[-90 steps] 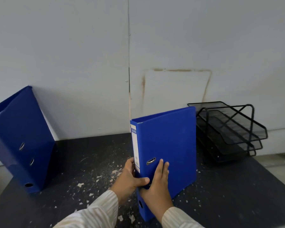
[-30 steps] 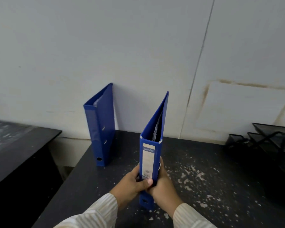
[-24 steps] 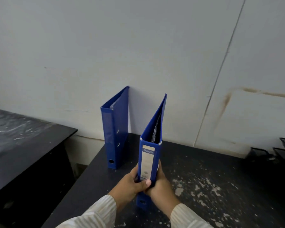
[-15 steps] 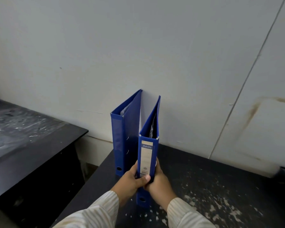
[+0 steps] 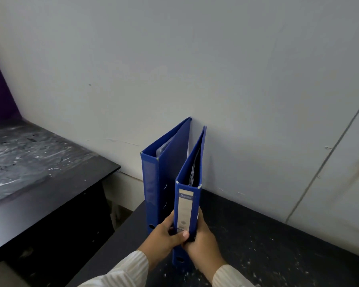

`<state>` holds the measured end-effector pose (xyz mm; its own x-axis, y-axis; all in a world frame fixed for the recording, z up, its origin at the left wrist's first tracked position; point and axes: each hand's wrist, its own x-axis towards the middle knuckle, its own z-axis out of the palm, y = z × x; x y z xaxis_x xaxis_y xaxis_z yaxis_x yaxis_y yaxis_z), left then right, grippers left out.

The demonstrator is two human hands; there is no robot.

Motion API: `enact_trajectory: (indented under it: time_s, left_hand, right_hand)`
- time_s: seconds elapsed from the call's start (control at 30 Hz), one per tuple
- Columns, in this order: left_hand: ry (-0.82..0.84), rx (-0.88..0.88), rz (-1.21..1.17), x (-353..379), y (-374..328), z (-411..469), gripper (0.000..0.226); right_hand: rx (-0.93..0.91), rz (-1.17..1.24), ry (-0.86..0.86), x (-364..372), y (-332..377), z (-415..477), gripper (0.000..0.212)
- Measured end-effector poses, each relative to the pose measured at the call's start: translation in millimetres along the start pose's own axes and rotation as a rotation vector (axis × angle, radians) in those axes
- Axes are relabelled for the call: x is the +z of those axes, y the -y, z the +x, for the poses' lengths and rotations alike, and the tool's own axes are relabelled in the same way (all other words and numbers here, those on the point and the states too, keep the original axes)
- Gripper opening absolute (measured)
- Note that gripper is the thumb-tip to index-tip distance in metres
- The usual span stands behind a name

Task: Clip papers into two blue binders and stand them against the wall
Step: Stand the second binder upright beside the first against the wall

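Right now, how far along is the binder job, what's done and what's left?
Done: one blue binder stands on end against the wall, sheets showing inside. In hand: the second binder, also holding papers, is gripped at the spine by the left hand and right hand, upright beside the first. Left: seat it against the wall and let go.

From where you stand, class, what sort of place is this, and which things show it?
Probably a plain office or storeroom: two blue lever-arch binders holding papers, two dark paint-flecked desks, a bare scuffed wall.
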<state>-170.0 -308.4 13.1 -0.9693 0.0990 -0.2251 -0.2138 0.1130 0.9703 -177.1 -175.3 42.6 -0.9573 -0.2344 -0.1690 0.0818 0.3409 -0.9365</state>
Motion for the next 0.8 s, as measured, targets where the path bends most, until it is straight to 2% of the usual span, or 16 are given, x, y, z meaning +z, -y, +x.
enact_trajectory:
  time_s: [0.1,0.2,0.37,0.47,0.6,0.67,0.73,0.8]
  left_hand:
    - [-0.015,0.094,0.019,-3,-7,-1,0.078]
    - [-0.002,0.211,0.03,-6,-27,-6,0.069]
    - [0.008,0.378,0.03,-19,-77,-15,0.07]
    - [0.028,0.48,0.071,-24,-105,-20,0.069]
    - [0.051,0.591,0.202,-48,-134,-26,0.061]
    - [-0.125,0.736,0.414,-69,-145,-25,0.055]
    - [-0.33,0.835,0.658,-95,-149,-16,0.052]
    - [-0.325,0.711,0.709,-119,-148,-3,0.048]
  right_hand:
    - [-0.139,-0.137,-0.024,-11,5,-2,0.091]
    - [-0.316,-0.166,-0.105,-19,20,-11,0.104]
    - [-0.547,-0.33,-0.286,-24,56,-21,0.107]
    - [-0.585,-0.52,-0.356,-26,73,-27,0.092]
    - [-0.425,-0.622,-0.405,-20,87,-32,0.044]
    - [-0.376,-0.597,-0.417,-16,91,-33,0.039]
    - [-0.344,-0.566,-0.435,-13,96,-35,0.043]
    - [-0.303,-0.55,-0.463,-9,99,-36,0.039]
